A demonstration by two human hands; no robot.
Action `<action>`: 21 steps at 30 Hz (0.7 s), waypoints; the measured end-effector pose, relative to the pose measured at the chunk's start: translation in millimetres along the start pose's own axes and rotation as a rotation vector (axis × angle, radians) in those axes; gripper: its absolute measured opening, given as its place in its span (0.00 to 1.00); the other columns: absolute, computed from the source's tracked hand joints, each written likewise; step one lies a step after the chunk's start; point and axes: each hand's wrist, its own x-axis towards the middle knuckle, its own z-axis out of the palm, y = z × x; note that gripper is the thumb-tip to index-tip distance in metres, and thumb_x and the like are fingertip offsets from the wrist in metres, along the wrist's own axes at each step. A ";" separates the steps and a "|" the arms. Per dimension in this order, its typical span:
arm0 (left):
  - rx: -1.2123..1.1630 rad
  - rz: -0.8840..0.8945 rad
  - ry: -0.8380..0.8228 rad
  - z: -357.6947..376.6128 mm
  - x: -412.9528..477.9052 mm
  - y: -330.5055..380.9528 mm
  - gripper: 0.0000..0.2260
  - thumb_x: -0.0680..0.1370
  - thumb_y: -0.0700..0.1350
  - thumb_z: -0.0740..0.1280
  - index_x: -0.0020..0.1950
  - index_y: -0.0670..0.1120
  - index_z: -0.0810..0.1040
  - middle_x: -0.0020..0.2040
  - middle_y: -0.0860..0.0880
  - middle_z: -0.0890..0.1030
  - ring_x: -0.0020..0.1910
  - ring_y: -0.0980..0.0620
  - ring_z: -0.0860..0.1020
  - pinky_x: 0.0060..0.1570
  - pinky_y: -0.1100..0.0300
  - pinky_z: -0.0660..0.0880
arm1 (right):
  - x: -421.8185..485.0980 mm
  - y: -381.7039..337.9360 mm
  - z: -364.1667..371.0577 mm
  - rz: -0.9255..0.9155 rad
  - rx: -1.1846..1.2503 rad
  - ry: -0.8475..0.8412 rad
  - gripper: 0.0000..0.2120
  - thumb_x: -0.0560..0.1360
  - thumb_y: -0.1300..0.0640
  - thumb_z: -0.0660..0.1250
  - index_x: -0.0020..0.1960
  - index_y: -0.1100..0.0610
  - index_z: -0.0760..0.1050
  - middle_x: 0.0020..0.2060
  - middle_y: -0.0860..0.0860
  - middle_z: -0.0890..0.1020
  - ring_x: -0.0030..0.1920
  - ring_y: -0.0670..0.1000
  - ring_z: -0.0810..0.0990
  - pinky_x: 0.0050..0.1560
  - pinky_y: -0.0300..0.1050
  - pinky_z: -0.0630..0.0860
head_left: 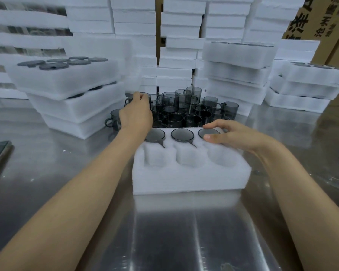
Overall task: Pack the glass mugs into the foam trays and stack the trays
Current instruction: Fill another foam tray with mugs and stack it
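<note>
While my right hand [230,136] clasps the seated mug [208,132], my left hand [136,114] grips a loose mug [148,99] beyond the foam tray [190,178], its empty pockets [186,157] lying nearest me.

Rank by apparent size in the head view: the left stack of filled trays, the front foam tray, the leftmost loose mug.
1-2. left stack and front foam tray: alike in spread; the tray is nearer, so unranked.
3. leftmost loose mug: clearly smallest.
</note>
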 end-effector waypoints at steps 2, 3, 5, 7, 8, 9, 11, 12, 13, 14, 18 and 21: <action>0.008 0.002 -0.015 1.0 1.9 0.5 0.14 0.80 0.39 0.61 0.65 0.40 0.69 0.67 0.42 0.66 0.54 0.39 0.76 0.40 0.52 0.66 | -0.1 0.5 0.5 -0.005 0.002 -0.002 0.14 0.71 0.49 0.72 0.56 0.44 0.76 0.51 0.36 0.76 0.46 0.32 0.74 0.36 0.19 0.68; -0.002 -0.004 -0.025 1.4 2.7 0.6 0.13 0.80 0.38 0.61 0.64 0.39 0.70 0.67 0.41 0.66 0.54 0.38 0.75 0.40 0.51 0.67 | -0.1 1.1 0.5 -0.005 0.008 -0.002 0.14 0.71 0.49 0.73 0.56 0.44 0.76 0.51 0.37 0.76 0.46 0.33 0.75 0.37 0.20 0.69; -0.024 -0.013 -0.044 1.9 4.2 0.7 0.11 0.80 0.36 0.61 0.62 0.39 0.71 0.65 0.40 0.67 0.55 0.38 0.74 0.41 0.48 0.68 | 0.2 1.4 1.0 -0.003 0.020 -0.006 0.15 0.71 0.48 0.73 0.56 0.44 0.76 0.51 0.39 0.78 0.43 0.32 0.78 0.38 0.23 0.71; -0.025 -0.017 -0.050 2.7 5.4 1.3 0.10 0.79 0.35 0.61 0.60 0.38 0.72 0.63 0.39 0.68 0.56 0.38 0.73 0.43 0.48 0.69 | 0.0 0.7 1.9 -0.001 0.021 -0.011 0.14 0.71 0.47 0.72 0.55 0.43 0.76 0.50 0.37 0.77 0.40 0.28 0.77 0.36 0.22 0.70; -0.018 -0.017 -0.051 3.2 5.9 1.9 0.10 0.79 0.34 0.61 0.60 0.37 0.73 0.63 0.38 0.68 0.56 0.38 0.73 0.44 0.49 0.70 | 0.0 0.5 2.1 0.001 0.020 -0.012 0.14 0.71 0.46 0.72 0.55 0.42 0.76 0.50 0.37 0.77 0.40 0.28 0.77 0.37 0.22 0.70; -0.010 -0.015 -0.056 3.5 6.6 2.1 0.10 0.79 0.33 0.61 0.60 0.36 0.74 0.62 0.38 0.68 0.56 0.38 0.73 0.44 0.49 0.70 | 0.0 0.4 2.2 0.004 0.020 -0.012 0.14 0.71 0.46 0.72 0.54 0.42 0.76 0.50 0.37 0.77 0.41 0.29 0.77 0.38 0.23 0.70; 0.007 -0.012 -0.076 3.7 7.6 1.7 0.11 0.79 0.32 0.60 0.60 0.36 0.75 0.62 0.38 0.69 0.57 0.38 0.73 0.48 0.48 0.72 | -0.4 0.2 2.6 0.006 0.033 -0.015 0.13 0.71 0.47 0.73 0.54 0.42 0.76 0.50 0.37 0.78 0.41 0.30 0.77 0.38 0.24 0.71; 0.012 -0.012 -0.086 3.7 7.7 1.1 0.11 0.79 0.32 0.60 0.60 0.36 0.76 0.62 0.38 0.69 0.57 0.38 0.73 0.49 0.48 0.73 | -0.6 -0.1 3.2 0.003 0.042 -0.017 0.13 0.71 0.47 0.73 0.54 0.42 0.76 0.50 0.37 0.78 0.40 0.30 0.77 0.38 0.23 0.70; 0.011 -0.013 -0.093 3.6 7.4 0.4 0.10 0.79 0.33 0.61 0.60 0.36 0.76 0.62 0.38 0.69 0.57 0.38 0.73 0.50 0.47 0.73 | -1.1 -0.3 3.8 0.002 0.046 -0.019 0.13 0.71 0.47 0.72 0.54 0.42 0.76 0.51 0.37 0.77 0.42 0.29 0.77 0.38 0.23 0.70; 0.012 -0.010 -0.095 3.4 6.9 -0.3 0.10 0.79 0.34 0.62 0.59 0.37 0.76 0.62 0.39 0.69 0.57 0.38 0.73 0.50 0.47 0.73 | -1.5 -0.2 4.2 0.002 0.045 -0.021 0.13 0.71 0.47 0.72 0.54 0.42 0.75 0.52 0.36 0.76 0.44 0.29 0.76 0.38 0.23 0.69; 0.072 0.079 -0.048 4.2 5.9 -1.2 0.09 0.80 0.42 0.63 0.57 0.40 0.79 0.59 0.41 0.74 0.60 0.41 0.70 0.54 0.49 0.69 | -2.4 0.4 4.8 -0.006 0.048 -0.022 0.12 0.72 0.47 0.72 0.54 0.41 0.75 0.54 0.35 0.75 0.50 0.31 0.73 0.42 0.26 0.69; 0.058 0.121 -0.089 5.6 8.7 -2.7 0.11 0.81 0.45 0.61 0.56 0.44 0.81 0.56 0.42 0.79 0.60 0.41 0.72 0.58 0.50 0.67 | -2.5 0.2 4.1 -0.006 0.053 -0.027 0.12 0.72 0.47 0.72 0.54 0.41 0.75 0.54 0.35 0.76 0.48 0.31 0.75 0.41 0.25 0.70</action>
